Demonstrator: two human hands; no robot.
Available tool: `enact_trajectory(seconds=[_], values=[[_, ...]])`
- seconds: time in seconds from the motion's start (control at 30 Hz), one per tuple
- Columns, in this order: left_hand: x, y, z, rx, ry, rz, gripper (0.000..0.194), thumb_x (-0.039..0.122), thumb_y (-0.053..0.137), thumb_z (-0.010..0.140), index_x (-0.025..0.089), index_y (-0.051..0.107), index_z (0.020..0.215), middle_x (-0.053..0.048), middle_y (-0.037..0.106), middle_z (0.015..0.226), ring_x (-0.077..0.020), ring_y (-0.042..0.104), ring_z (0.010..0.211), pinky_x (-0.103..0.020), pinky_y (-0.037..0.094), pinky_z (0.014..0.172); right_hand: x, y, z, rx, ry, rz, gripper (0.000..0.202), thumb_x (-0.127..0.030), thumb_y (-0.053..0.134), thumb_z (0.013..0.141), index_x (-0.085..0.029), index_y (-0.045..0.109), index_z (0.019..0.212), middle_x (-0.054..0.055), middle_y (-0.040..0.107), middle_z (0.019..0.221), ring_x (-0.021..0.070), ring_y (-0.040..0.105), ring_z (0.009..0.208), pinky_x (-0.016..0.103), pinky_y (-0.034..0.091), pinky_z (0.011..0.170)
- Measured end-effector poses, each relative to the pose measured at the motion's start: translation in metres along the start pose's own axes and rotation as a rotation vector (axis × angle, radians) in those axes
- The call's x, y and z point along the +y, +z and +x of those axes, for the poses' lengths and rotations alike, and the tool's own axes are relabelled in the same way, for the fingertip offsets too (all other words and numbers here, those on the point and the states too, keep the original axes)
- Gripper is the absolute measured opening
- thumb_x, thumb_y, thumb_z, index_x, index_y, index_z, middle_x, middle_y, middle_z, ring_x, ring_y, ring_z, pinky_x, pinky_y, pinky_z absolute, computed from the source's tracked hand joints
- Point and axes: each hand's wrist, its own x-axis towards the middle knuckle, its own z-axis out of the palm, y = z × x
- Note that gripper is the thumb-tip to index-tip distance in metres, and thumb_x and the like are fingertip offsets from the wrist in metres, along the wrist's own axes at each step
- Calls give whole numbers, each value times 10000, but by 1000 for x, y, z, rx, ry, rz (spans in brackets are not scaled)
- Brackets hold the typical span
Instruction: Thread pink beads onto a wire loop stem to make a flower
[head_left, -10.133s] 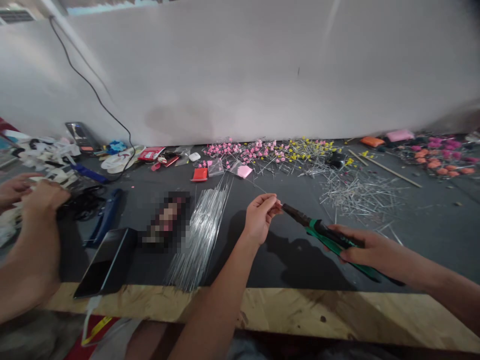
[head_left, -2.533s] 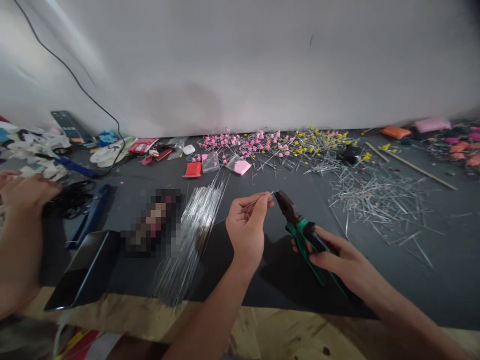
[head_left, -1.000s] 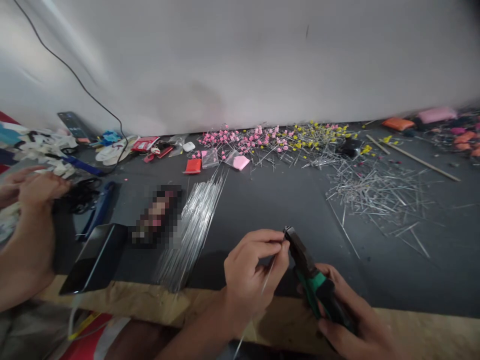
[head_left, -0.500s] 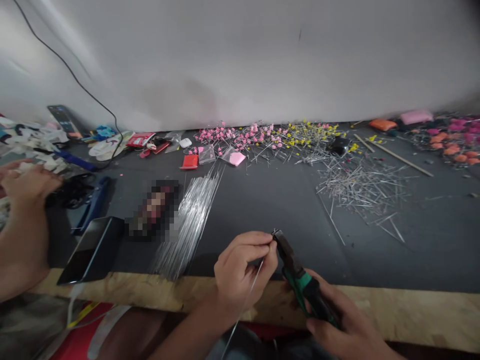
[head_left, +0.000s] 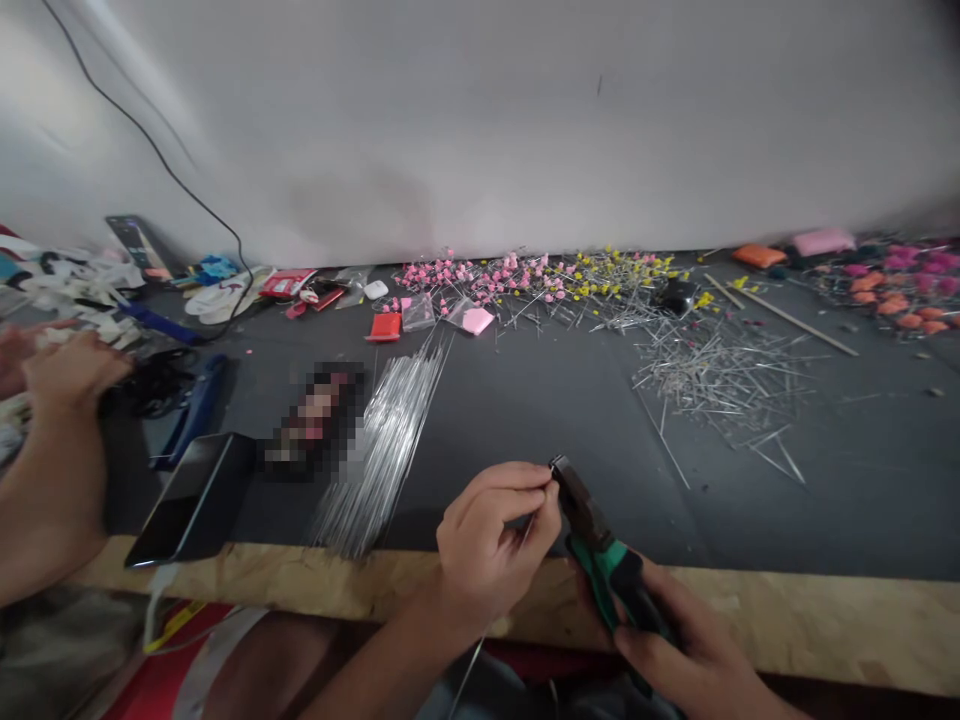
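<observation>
My left hand (head_left: pixel 495 535) pinches a thin metal wire (head_left: pixel 471 668) whose lower length trails down past my wrist. Wrapped round the green-and-black handles of a pair of pliers (head_left: pixel 589 510) is my right hand (head_left: pixel 675 630). The plier jaws meet the wire's upper end at my left fingertips; the exact contact is too small to make out. Left of my hands lies a bundle of straight wires (head_left: pixel 390 440). A loose heap of short wire pieces (head_left: pixel 712 370) spreads on the dark table top to the right.
Pink-headed stems (head_left: pixel 480 275) and yellow-headed stems (head_left: pixel 622 270) line the wall. A phone (head_left: pixel 191 500) lies near the wooden front edge (head_left: pixel 787 620). Another person's hand (head_left: pixel 75 370) works among white pieces at far left. A thin stick (head_left: pixel 802 322) lies behind the heap.
The view has shifted slightly. Both hands, wire and pliers stay close together in nearly the same pose; the wire's visible part below my left hand has swung a little. The other person's hand moved slightly.
</observation>
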Motion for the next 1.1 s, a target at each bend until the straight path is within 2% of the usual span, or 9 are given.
enact_trajectory(seconds=[0.27,0.47,0.73,0.87,1.1], values=[[2,4,2,22,-1,-41,216,-4,638,655,167,524,722,-7,664,755,-112,664,729,-216,575,663,1,4,-1,-25,48,87,253,-281,539,664,-209,606,897,23,588,740,150,548,660,257,466,627],[-1,7,-1,19,-3,-55,208,16,632,666,180,521,729,4,665,762,-110,663,729,-218,570,660,1,3,-1,7,64,-9,221,-267,525,661,-196,606,854,28,587,733,162,541,687,262,472,659],[-8,3,2,-125,-95,-84,140,73,623,708,193,562,746,-11,684,843,-106,661,749,-210,556,679,-7,2,1,14,150,-4,167,-234,512,639,-181,591,776,37,596,729,165,563,710,252,481,669],[-11,1,5,-143,-124,-141,120,77,616,716,184,570,742,-23,683,878,-113,658,777,-233,557,699,-8,2,1,1,164,44,130,-218,526,621,-183,572,738,27,585,710,164,564,695,269,485,686],[-14,-6,12,-232,-172,-166,123,70,646,694,179,595,718,-23,695,820,-115,665,742,-225,556,682,-8,-2,3,-31,166,-14,160,-213,516,620,-176,582,760,21,580,716,162,556,714,269,471,701]])
